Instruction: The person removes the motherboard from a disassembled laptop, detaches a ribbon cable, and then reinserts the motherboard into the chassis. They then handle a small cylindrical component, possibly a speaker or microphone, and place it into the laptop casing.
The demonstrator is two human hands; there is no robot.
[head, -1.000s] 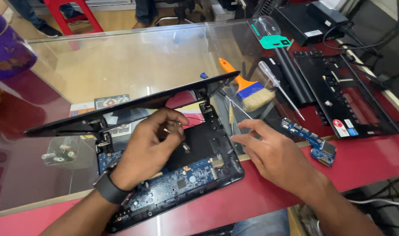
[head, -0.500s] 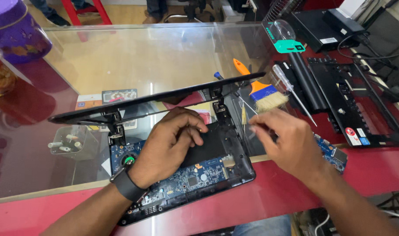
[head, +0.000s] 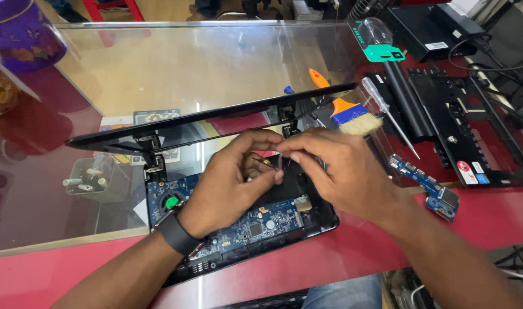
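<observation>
While both hands meet over the opened laptop, the scene runs from clutter on the left to spare parts on the right. At far left a purple tin stands on the glass surface, and nearer the laptop a small clear cup holds what look like screws. The laptop lies with its blue board and a fan bared, and its thin screen lid is propped open on the hinges. The left hand, a dark watch on its wrist, curls narrow over the middle of the chassis, fingertips pinched toward a thin wire or cable. The right hand meets it just beside, fingers also pinched close on the same small piece; exactly what they grip is too small to tell. Judging from this, the work goes best with light, even pulls along the wire's run, the lid left undisturbed, and neither wrist resting on the board. Right of the hands lie a brush with an orange handle, a clear-handled screwdriver, a small blue circuit strip, and a black cover panel on the red surface.
</observation>
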